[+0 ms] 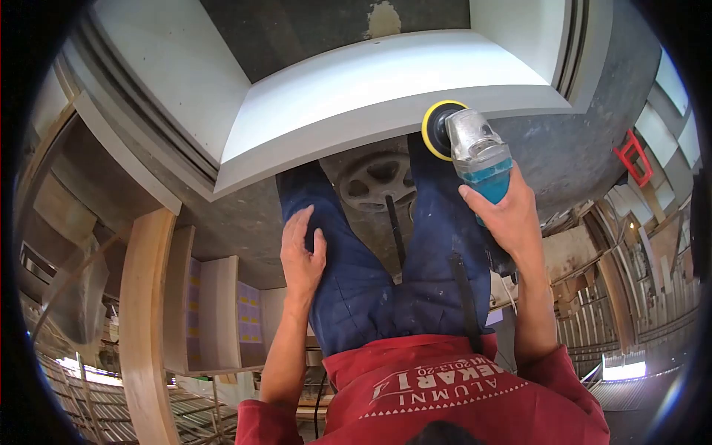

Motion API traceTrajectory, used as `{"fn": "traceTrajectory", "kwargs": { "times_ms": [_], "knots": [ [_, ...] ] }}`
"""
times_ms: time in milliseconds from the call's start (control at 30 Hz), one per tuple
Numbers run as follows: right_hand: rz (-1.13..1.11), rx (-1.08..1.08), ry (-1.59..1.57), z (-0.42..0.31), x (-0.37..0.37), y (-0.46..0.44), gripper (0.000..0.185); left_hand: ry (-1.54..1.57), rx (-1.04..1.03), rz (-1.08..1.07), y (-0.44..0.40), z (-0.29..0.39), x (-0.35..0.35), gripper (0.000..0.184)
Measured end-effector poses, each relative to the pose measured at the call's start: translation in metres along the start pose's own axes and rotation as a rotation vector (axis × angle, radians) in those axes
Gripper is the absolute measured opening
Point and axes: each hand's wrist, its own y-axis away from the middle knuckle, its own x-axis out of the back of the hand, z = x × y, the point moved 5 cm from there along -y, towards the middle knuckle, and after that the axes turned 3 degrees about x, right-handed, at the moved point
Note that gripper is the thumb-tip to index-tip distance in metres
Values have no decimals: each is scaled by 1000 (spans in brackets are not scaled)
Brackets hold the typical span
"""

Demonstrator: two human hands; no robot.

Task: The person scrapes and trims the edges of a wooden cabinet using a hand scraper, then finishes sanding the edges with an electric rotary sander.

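Note:
My right hand [512,211] is wrapped round the teal body of an angle grinder [478,148] with a scuffed metal head. The grinder carries a round black pad with a yellow rim [437,132], seen nearly edge-on at the grey front edge [334,141] of a cabinet-like frame. Whether the pad touches that edge I cannot tell. My left hand [302,248] holds nothing; its fingers are stretched out and the thumb stands apart, over or against my left thigh in blue trousers [345,297].
White inner panels [386,70] and grey side rails [137,96] make up the frame before me. Between my legs sits a round spoked metal piece [378,178]. A wooden board [144,311] stands at left, beside open shelving [215,311]. At right is a red frame-like object [634,158].

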Motion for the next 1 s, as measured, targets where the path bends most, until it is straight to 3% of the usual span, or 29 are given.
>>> {"fn": "traceTrajectory", "kwargs": {
  "times_ms": [133, 333, 733, 967, 1000],
  "knots": [
    [-74, -21, 46, -26, -31, 4, 54, -161, 142, -39, 39, -59, -8, 68],
    [-108, 82, 103, -66, -83, 14, 58, -170, 256, -22, 40, -77, -2, 70],
    [-264, 97, 207, -137, -173, 36, 62, -33, 252, 31, 45, -106, 24, 66],
    [-213, 64, 187, -109, -142, 35, 60, 2, 221, 74, 38, -101, 24, 65],
    [-165, 48, 177, -100, -130, 33, 59, 19, 139, 128, 32, -95, 27, 65]
  ]
}}
